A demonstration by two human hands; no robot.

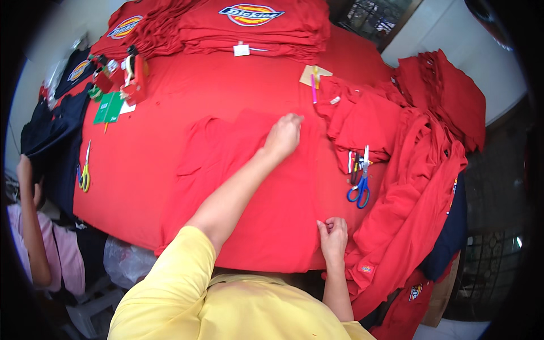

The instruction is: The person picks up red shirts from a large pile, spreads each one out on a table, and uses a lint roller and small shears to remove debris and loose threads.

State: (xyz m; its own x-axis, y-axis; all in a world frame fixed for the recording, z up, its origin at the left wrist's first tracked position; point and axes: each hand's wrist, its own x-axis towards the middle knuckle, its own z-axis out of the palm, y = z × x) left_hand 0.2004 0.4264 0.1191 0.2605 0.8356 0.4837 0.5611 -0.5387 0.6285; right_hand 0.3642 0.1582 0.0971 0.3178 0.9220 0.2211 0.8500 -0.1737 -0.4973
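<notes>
Yellow shirt (255, 311) fronts red garment (269, 209), left hand (283, 136) bunched together, right hand's (334, 241) grip unclear, plastic bag's (122, 263) contents indistinct.

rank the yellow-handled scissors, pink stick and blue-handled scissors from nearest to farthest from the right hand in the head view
From the right hand:
1. Blue-handled scissors: just beyond it, slightly right.
2. Pink stick: farther up the table, slightly left.
3. Yellow-handled scissors: across at the table's left side.

One head-worn fisheye view looks down and forward from above the wearer's yellow shirt (249, 309), near enough for the red-covered table (130, 170) to fill its middle
</notes>
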